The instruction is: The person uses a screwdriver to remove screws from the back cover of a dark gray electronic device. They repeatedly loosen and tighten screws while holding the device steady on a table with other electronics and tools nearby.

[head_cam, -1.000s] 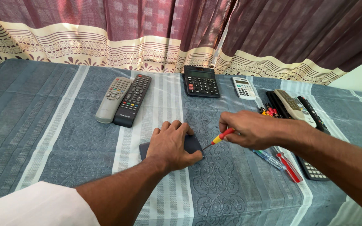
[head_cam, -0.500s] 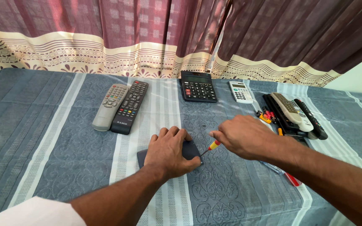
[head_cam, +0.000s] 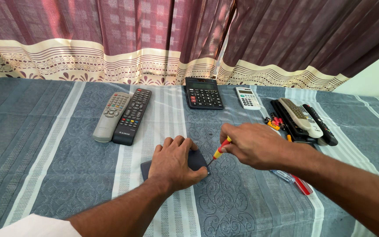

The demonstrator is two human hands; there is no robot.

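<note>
My left hand [head_cam: 175, 163] lies flat on a small dark flat device [head_cam: 197, 159] on the striped blue tablecloth [head_cam: 49, 166], pressing it down and covering most of it. My right hand [head_cam: 252, 145] grips a small screwdriver [head_cam: 219, 153] with a red and yellow handle. Its tip touches the device's right edge, close to my left thumb.
A grey remote [head_cam: 111, 116] and a black remote [head_cam: 132, 115] lie at the left. A black calculator [head_cam: 203, 93] and a small white one [head_cam: 247, 98] sit at the back. Several remotes [head_cam: 305, 118] and small batteries [head_cam: 274, 122] lie at the right, with red and clear-handled tools [head_cam: 295, 181] under my right forearm.
The view has shifted slightly. My right hand has brought the screwdriver lower and closer to the device's right edge. My left hand stays on the device.
</note>
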